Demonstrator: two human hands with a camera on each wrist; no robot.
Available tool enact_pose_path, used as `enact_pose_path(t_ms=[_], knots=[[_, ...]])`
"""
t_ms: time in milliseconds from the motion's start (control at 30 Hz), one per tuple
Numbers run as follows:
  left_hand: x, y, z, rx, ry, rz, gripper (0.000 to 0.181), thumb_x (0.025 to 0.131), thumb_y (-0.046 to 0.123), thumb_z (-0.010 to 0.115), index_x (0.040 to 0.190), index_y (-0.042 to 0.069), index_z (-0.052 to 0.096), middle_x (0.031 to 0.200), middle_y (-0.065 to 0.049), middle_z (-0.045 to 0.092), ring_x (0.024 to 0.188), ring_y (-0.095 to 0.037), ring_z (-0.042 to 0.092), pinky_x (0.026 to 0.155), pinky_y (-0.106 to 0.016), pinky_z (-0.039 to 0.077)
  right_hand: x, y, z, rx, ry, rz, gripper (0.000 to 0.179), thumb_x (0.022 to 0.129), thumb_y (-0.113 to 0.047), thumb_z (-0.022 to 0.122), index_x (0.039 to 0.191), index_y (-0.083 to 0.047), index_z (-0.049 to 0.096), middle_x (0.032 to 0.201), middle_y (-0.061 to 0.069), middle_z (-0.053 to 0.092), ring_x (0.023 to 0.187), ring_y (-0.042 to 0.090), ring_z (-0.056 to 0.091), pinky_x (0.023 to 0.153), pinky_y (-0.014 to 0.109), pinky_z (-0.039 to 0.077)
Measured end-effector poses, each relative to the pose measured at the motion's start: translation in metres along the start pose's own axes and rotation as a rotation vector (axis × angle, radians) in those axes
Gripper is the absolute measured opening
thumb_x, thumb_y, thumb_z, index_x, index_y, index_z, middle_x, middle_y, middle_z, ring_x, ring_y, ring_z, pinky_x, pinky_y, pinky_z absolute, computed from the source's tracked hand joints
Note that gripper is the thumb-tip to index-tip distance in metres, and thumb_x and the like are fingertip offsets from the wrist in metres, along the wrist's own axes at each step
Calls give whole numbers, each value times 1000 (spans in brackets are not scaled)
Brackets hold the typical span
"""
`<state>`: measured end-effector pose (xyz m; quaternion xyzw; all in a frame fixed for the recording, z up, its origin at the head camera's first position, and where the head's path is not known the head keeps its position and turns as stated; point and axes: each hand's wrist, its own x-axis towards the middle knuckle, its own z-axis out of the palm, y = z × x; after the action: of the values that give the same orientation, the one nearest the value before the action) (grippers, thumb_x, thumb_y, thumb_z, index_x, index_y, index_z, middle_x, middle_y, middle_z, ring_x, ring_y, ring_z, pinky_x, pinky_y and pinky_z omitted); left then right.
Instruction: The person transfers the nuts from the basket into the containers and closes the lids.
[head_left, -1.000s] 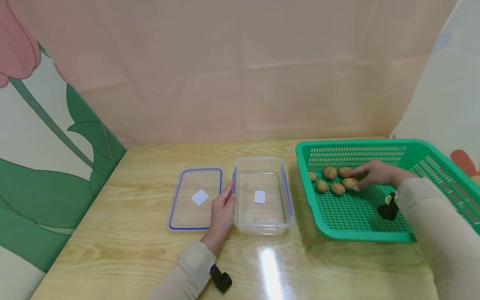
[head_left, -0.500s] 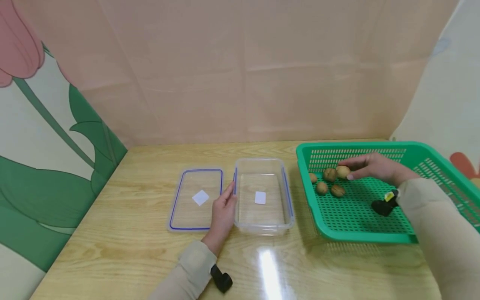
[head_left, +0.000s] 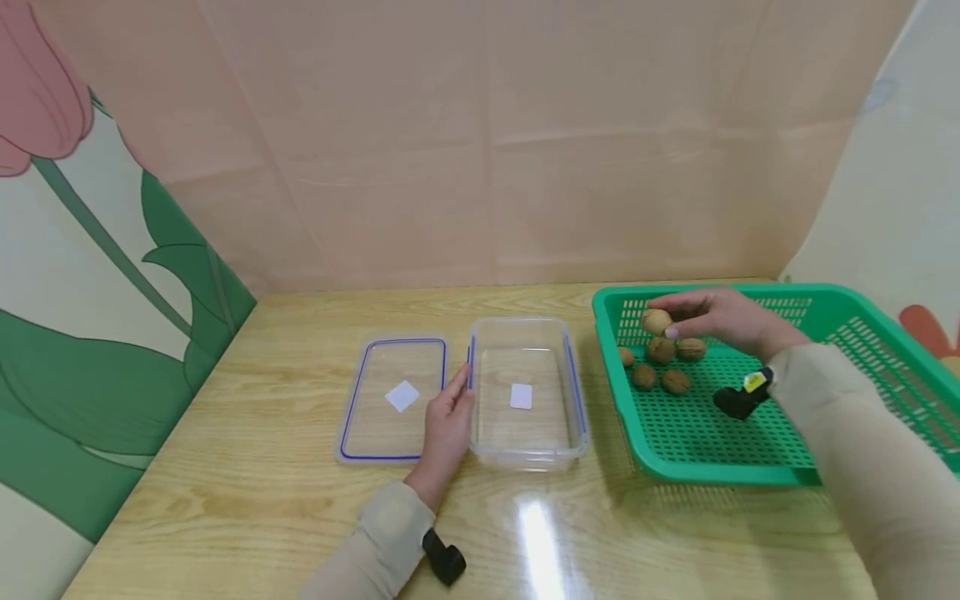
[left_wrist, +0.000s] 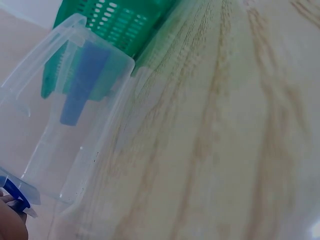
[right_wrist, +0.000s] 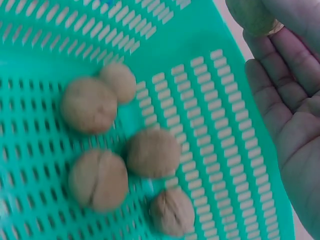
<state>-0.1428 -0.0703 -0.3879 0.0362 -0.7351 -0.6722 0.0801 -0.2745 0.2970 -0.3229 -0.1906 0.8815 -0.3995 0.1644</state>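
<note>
Walnut (head_left: 656, 322) raised at the green basket (head_left: 735, 473)

The right hand (head_left: 723, 321) pinches it near the basket's far left corner — five other walnuts (head_left: 676, 382) lie below. The left hand (head_left: 447, 421), fingers extended, touches the clear container's (head_left: 525, 456) left wall, mid-desk (head_left: 225, 467) — lid (head_left: 382, 433) beside it.

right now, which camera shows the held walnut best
The head view: the walnut shows nearly whole, pinched by the right hand. The right wrist view has only part of it, cut off at the top edge; the left wrist view doesn't show it.
</note>
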Motion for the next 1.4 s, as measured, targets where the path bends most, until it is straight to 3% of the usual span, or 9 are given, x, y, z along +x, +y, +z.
enact_pose_path(t_ms=[233,367,567,933,1167,1400], knots=[[14,-31,2,4,3,-22,41,95,7,47,136,11,46,143,-5,41,134,-23,34,110,-38,30,11,-25,9,17,-7,-41,49,84,-25,67,130,-13,55,118,-6,63,106,0,55,93,28,43],[15,-31,3,22,11,-3,42,94,5,48,135,10,47,142,-7,42,133,-24,36,110,-39,31,19,-40,12,20,-44,-78,48,83,-23,68,129,-12,56,117,-7,64,103,2,57,92,26,46],[16,-31,5,39,8,8,42,94,4,48,135,8,46,142,-9,42,133,-25,36,110,-39,31,35,-57,17,126,-123,-190,44,83,-12,68,126,-8,58,108,-8,68,101,6,61,86,18,50],[17,-29,9,26,9,28,42,93,3,48,135,4,45,141,-9,42,132,-26,37,108,-37,32,62,-83,42,241,-210,-311,41,79,-2,69,119,-6,63,106,-8,68,103,6,61,87,20,51],[18,-30,10,31,3,27,43,93,4,48,136,4,44,141,-9,42,132,-26,37,108,-37,33,75,-99,61,208,-254,-313,47,76,-5,73,120,3,59,107,-5,68,100,9,62,85,23,52],[20,-31,12,19,11,24,43,93,5,48,136,5,44,141,-9,41,131,-27,37,108,-37,32,88,-108,76,145,-368,-315,51,78,-11,73,124,2,56,112,5,66,101,13,61,87,27,52]])
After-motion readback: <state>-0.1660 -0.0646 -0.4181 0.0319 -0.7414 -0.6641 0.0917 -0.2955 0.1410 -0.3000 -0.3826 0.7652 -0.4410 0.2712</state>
